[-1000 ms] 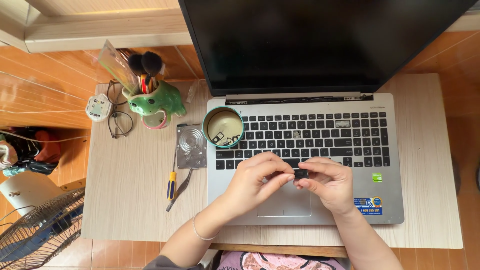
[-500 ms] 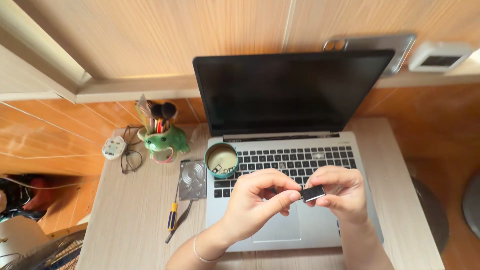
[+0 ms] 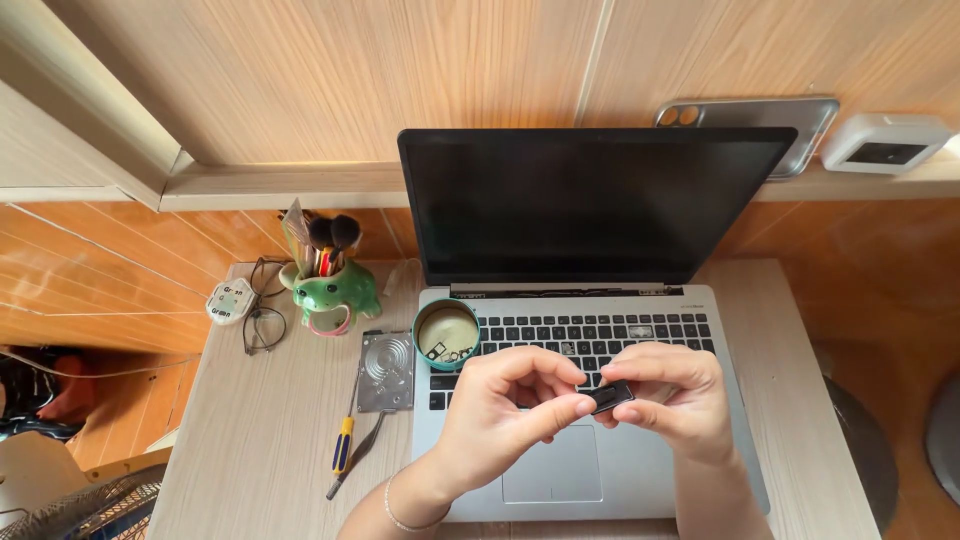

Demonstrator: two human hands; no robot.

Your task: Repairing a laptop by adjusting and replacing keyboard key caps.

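Both my hands hover over the keyboard of an open silver laptop (image 3: 610, 470) with a dark screen. My right hand (image 3: 675, 400) pinches a small flat black part (image 3: 611, 397) between thumb and fingers. My left hand (image 3: 505, 405) meets it from the left, thumb and forefinger touching the part's near end. A round green tin (image 3: 446, 333) holding several small bits sits on the laptop's top left corner, just left of my left hand.
On the pale wooden desk (image 3: 260, 440) lie a bare hard drive (image 3: 386, 372), a yellow-and-blue screwdriver (image 3: 343, 445), tweezers (image 3: 355, 458), a green frog mug of brushes (image 3: 330, 290) and glasses (image 3: 262, 325). A phone (image 3: 800, 115) and white box (image 3: 880, 145) rest on the ledge behind.
The view has tilted up and pulled back, bringing the wall and ledge into sight. My hands stay together on the black part, now lifted a little above the keyboard.
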